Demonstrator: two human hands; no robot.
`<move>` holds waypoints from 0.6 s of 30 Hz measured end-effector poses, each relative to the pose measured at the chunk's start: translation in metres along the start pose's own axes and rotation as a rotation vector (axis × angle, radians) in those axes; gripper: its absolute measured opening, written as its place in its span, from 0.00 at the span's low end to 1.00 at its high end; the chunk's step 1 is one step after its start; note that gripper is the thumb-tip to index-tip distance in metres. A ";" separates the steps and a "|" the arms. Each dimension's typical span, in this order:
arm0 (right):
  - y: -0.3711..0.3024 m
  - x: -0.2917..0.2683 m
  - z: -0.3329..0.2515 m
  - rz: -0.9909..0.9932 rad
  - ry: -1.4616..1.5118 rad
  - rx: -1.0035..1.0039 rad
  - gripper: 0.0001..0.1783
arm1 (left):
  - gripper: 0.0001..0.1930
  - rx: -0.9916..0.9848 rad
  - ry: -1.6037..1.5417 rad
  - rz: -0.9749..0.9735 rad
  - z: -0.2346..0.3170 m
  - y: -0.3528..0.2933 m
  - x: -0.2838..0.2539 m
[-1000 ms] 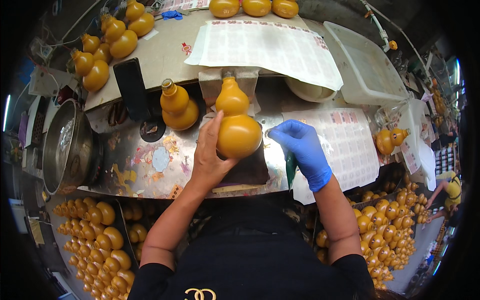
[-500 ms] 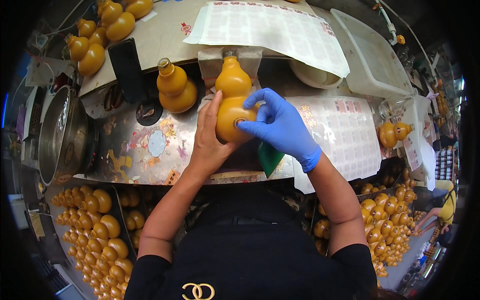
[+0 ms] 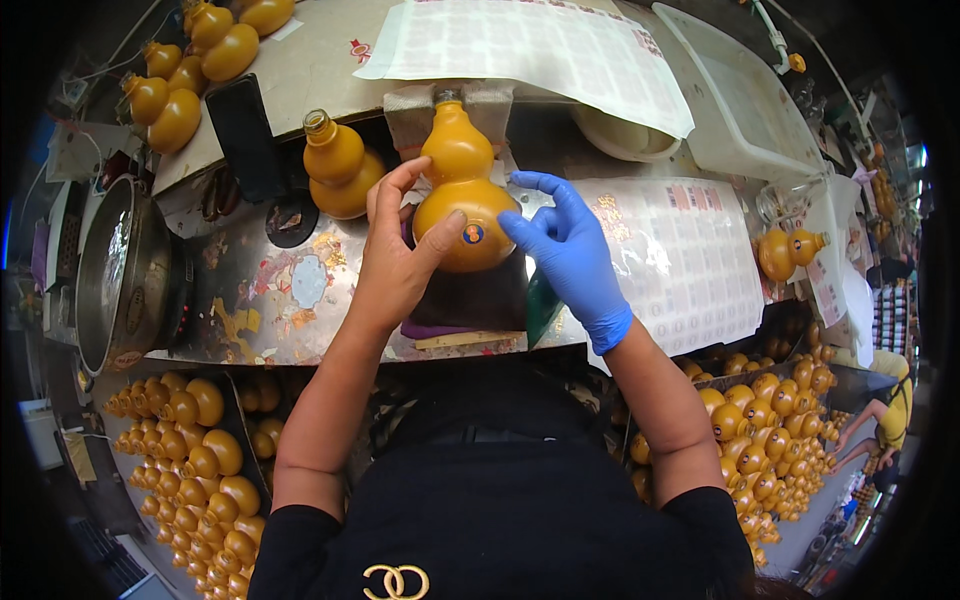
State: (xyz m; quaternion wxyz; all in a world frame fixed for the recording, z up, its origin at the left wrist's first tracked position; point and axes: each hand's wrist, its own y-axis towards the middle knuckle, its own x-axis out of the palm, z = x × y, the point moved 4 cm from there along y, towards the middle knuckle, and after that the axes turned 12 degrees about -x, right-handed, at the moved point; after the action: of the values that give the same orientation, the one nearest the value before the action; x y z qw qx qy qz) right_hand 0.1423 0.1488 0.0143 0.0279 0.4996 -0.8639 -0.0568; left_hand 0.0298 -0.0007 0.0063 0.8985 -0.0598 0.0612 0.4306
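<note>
A yellow gourd-shaped bottle (image 3: 460, 190) lies on a dark cloth pad (image 3: 470, 295) at the middle of the workbench, neck pointing away from me. My bare left hand (image 3: 395, 255) grips its lower bulb from the left, thumb across the front. A small round sticker (image 3: 473, 234) sits on the bulb. My right hand (image 3: 565, 245), in a blue glove, touches the bulb's right side with fingers spread, just beside the sticker.
A second gourd bottle (image 3: 338, 165) lies to the left. Sticker sheets (image 3: 680, 250) spread right and at the back (image 3: 530, 45). A metal pot (image 3: 120, 270) stands left. Crates of gourd bottles sit at lower left (image 3: 195, 470) and lower right (image 3: 765, 430). A white tray (image 3: 745, 100) is back right.
My gloved right hand came in from the right onto the bottle, pressed on it, and now has drawn its fingers aside; a round sticker shows on the bulb. The left hand kept its grip.
</note>
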 end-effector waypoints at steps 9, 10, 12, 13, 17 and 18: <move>0.006 0.004 0.019 -0.065 -0.160 0.101 0.43 | 0.41 -0.174 -0.379 -0.109 -0.008 -0.014 0.013; 0.009 0.003 0.021 -0.066 -0.203 0.095 0.43 | 0.41 -0.163 -0.299 -0.096 -0.012 -0.016 0.013; 0.014 -0.002 0.023 -0.045 -0.184 0.080 0.43 | 0.40 -0.150 -0.298 -0.110 -0.012 -0.018 0.013; 0.015 -0.004 0.023 -0.035 -0.175 0.072 0.42 | 0.40 -0.143 -0.298 -0.117 -0.010 -0.019 0.013; 0.005 0.002 0.001 -0.161 -0.226 0.107 0.44 | 0.38 -0.154 -0.348 -0.102 -0.002 0.000 0.007; -0.002 0.005 0.005 -0.148 -0.205 0.078 0.44 | 0.38 -0.137 -0.281 -0.081 -0.009 -0.002 0.009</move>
State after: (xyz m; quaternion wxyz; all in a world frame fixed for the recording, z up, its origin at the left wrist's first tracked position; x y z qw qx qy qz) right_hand 0.1409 0.1435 0.0093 -0.0844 0.5541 -0.8247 -0.0756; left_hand 0.0363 0.0034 -0.0037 0.9086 -0.0627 -0.0972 0.4013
